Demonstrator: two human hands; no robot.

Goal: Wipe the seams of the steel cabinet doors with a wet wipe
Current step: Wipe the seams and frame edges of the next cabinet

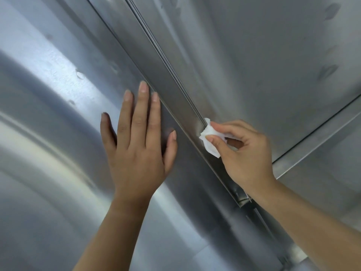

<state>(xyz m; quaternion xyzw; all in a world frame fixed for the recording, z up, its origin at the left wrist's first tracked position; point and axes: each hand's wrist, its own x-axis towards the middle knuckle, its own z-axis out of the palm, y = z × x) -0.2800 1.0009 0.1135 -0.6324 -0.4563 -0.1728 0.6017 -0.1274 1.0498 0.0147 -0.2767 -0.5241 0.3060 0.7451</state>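
The wet wipe (210, 138), white and crumpled, sits pressed right on the vertical seam (175, 79) between the two steel cabinet doors, about halfway along the stretch in view. The right hand (244, 151) pinches it between thumb and forefinger, with the other fingers curled loosely behind. Across the seam, the left hand (136, 145) lies flat on the left door (58, 94), fingers straight and spread, thumb out towards the seam, holding nothing; it looks to be bracing the panel.

How far along? By my reading, mid-job. The wipe is working this one seam, and there's a long run above it to the top edge of the view and more below, down to the bracket near the right wrist. The steel shows no clear wet trail, so which part is already done I cannot tell. The horizontal seam (312, 133) along the bottom edge of the right door (273, 55) lies well apart from the wipe and probably remains to do. That door also carries dark smudges (328, 71) near its right edge.

Writing? None readable: no brand, no label, not on the steel and not on the wipe.
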